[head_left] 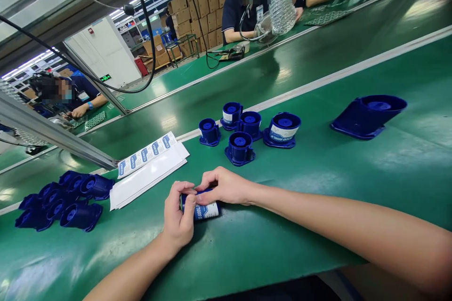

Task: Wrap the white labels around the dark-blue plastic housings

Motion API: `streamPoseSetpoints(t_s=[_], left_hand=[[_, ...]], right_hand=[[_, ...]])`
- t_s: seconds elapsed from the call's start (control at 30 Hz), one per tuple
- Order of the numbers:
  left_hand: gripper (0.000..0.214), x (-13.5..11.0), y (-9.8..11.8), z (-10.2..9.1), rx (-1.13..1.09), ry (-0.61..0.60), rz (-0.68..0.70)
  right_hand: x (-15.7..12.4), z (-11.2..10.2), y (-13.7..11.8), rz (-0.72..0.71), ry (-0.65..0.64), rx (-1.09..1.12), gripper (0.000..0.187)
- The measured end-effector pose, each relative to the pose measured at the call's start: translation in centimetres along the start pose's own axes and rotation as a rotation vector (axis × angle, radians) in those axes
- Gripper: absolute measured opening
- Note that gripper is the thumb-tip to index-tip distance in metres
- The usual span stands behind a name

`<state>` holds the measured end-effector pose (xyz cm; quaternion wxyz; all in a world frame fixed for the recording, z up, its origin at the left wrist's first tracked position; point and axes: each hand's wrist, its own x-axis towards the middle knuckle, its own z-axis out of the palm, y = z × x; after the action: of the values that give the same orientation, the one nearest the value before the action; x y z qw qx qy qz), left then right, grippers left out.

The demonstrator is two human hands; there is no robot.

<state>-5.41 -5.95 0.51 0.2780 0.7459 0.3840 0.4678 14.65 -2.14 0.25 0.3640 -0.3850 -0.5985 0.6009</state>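
A dark blue plastic housing (214,210) with a white and blue label lies on its side on the green table, between my two hands. My left hand (180,214) is wrapped round its left end, thumb towards me. From the right, my right hand (226,187) presses thumb and fingers against the label's upper part. Fingers hide much of the housing. Left of my hands lie white label sheets (150,176), with a strip of printed labels (146,154) at their far side.
Several blue housings (241,146) stand beyond my hands, some labelled. Another housing (370,115) stands far right, and a cluster of housings (54,200) sits at the left. A metal post (60,127) rises at the left. Co-workers (247,14) sit across the line.
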Motion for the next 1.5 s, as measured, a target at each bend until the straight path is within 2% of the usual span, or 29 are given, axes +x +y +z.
streamPoseSetpoints(t_s=[0.1, 0.23, 0.27, 0.37, 0.4, 0.47, 0.57, 0.67, 0.7, 0.8, 0.9, 0.93, 1.0, 1.07, 1.17, 1.27, 1.37, 1.5], left_hand=[[0.022, 0.0, -0.2, 0.0, -0.021, 0.004, -0.003], [0.029, 0.0, -0.5, -0.1, -0.061, 0.040, 0.004], [0.032, 0.1, -0.6, -0.1, -0.069, 0.049, -0.008], [0.038, 0.3, -0.8, -0.2, -0.075, 0.067, -0.068], [0.038, 0.4, -0.8, -0.1, -0.073, 0.070, -0.080], [0.035, 0.3, -0.9, 0.0, -0.078, 0.075, -0.079], [0.033, -0.1, -0.9, 0.3, -0.085, 0.080, -0.052], [0.034, -0.6, -0.8, 0.5, -0.055, 0.041, -0.002], [0.035, -0.7, -0.8, 0.6, -0.045, 0.022, 0.013], [0.036, -0.9, -0.8, 0.7, -0.036, -0.013, 0.023], [0.039, -0.8, -0.8, 0.8, -0.037, -0.019, 0.015], [0.040, -0.8, -0.9, 0.8, -0.039, -0.020, 0.014], [0.040, -0.7, -0.9, 0.8, -0.045, -0.024, 0.007], [0.038, -0.7, -0.9, 0.8, -0.047, -0.033, 0.006], [0.036, -0.6, -0.9, 0.8, -0.039, -0.035, 0.020], [0.035, -0.6, -0.8, 0.7, -0.026, -0.034, 0.032], [0.035, -0.7, -0.8, 0.7, -0.015, -0.048, 0.046], [0.035, -0.6, -0.9, 0.6, -0.023, -0.058, 0.050]], right_hand=[[-0.3, 0.1, -0.3, -0.075, 0.032, -0.076, 0.033], [-1.7, 0.4, -0.8, -0.214, 0.081, -0.204, 0.034], [-2.1, 0.5, -0.8, -0.275, 0.070, -0.284, 0.037], [-2.8, 1.1, -0.3, -0.482, 0.020, -0.645, 0.070], [-2.9, 1.4, 0.0, -0.523, 0.024, -0.747, 0.073], [-2.9, 2.0, 0.4, -0.532, 0.077, -0.835, 0.062], [-2.5, 2.7, 0.5, -0.507, 0.169, -0.777, 0.046], [-2.2, 2.7, -0.1, -0.469, 0.232, -0.595, 0.026], [-2.1, 2.5, -0.4, -0.439, 0.247, -0.536, 0.024], [-2.0, 1.8, -1.2, -0.347, 0.244, -0.431, 0.029], [-2.4, 1.2, -1.5, -0.365, 0.144, -0.433, 0.019], [-2.6, 1.1, -1.5, -0.391, 0.095, -0.477, 0.026], [-3.1, 1.2, -1.3, -0.445, 0.007, -0.625, 0.055], [-3.3, 1.4, -0.9, -0.465, -0.006, -0.769, 0.067], [-3.3, 1.9, -0.7, -0.428, 0.084, -0.778, 0.053], [-3.1, 2.2, -1.0, -0.351, 0.140, -0.597, 0.045], [-2.9, 2.0, -1.4, -0.250, 0.145, -0.402, 0.045], [-2.4, 1.5, -1.5, -0.165, 0.083, -0.232, 0.035]])
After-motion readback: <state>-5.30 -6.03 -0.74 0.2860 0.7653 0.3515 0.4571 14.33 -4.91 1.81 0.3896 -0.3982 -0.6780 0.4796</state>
